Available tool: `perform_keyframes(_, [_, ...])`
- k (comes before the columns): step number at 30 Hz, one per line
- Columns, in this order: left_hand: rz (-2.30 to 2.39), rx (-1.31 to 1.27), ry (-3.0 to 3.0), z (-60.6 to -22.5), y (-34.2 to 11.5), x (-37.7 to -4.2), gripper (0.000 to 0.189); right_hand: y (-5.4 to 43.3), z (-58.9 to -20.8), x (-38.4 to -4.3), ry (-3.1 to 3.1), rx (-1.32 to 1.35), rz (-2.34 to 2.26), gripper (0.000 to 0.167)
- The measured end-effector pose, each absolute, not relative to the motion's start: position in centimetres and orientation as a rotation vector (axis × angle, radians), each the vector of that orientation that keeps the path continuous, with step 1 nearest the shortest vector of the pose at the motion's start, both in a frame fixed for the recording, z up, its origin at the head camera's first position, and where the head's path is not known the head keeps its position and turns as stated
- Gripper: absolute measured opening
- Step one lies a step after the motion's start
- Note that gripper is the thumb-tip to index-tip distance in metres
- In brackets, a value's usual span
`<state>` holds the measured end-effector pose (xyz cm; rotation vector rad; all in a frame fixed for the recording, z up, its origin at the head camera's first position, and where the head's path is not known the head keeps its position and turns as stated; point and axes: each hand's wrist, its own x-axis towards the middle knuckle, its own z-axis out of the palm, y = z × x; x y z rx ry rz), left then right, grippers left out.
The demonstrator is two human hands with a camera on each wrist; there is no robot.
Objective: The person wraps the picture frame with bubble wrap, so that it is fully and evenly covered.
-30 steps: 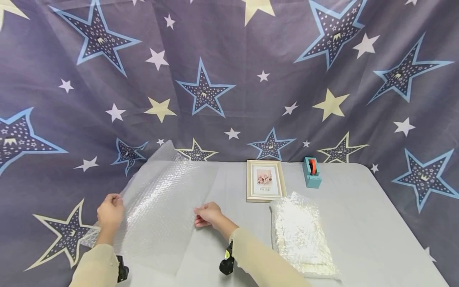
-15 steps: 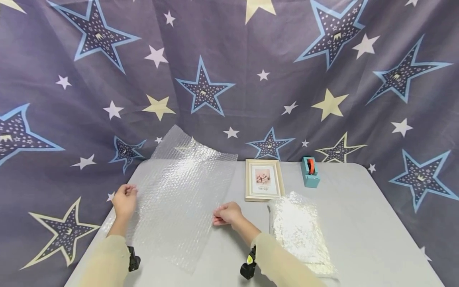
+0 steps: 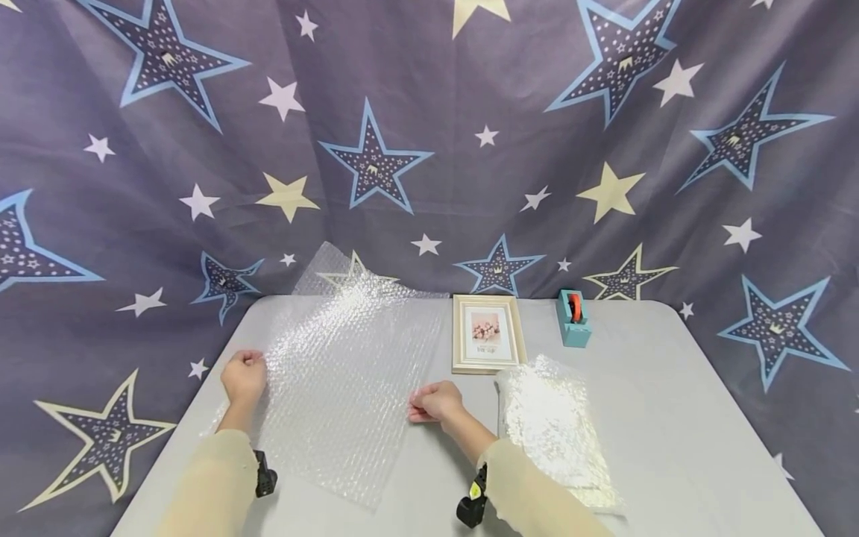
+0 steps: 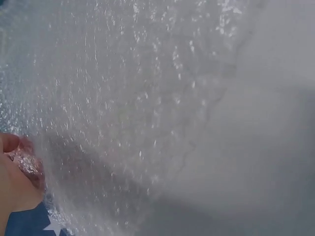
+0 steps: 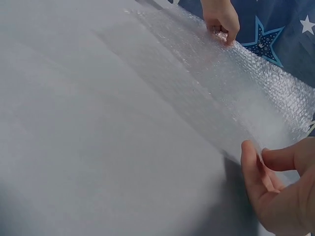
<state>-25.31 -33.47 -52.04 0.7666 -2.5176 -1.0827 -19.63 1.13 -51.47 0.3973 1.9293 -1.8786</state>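
A clear sheet of bubble wrap (image 3: 342, 380) stretches between my two hands over the left part of the table. Its far corner rises against the curtain in the head view. My left hand (image 3: 244, 374) pinches the left edge of the sheet; in the left wrist view part of its fingers shows through the film. With thumb and fingers my right hand (image 5: 280, 189) pinches the opposite edge. The right wrist view shows a gap and a shadow between the sheet's near edge and the table.
A picture frame (image 3: 487, 334) lies at the back of the grey table (image 3: 678, 418). Right of it stands a teal tape dispenser (image 3: 573, 319) with an orange core. A bubble-wrapped flat package (image 3: 553, 425) lies near my right forearm. A star-patterned curtain (image 3: 443, 186) hangs behind.
Both hands have moved right with the bubble wrap, which now spreads flatter and lower over the table. The frame, dispenser and package stay in place; the view has shifted slightly.
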Motion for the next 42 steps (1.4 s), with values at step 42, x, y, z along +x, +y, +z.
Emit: perform_keyframes(42, [-1.164, 0.727, -2.447, -53.5, -34.9, -26.7, 0.028, -0.9, -52.2, -20.2, 1.925, 0.493, -1.922, 0.009])
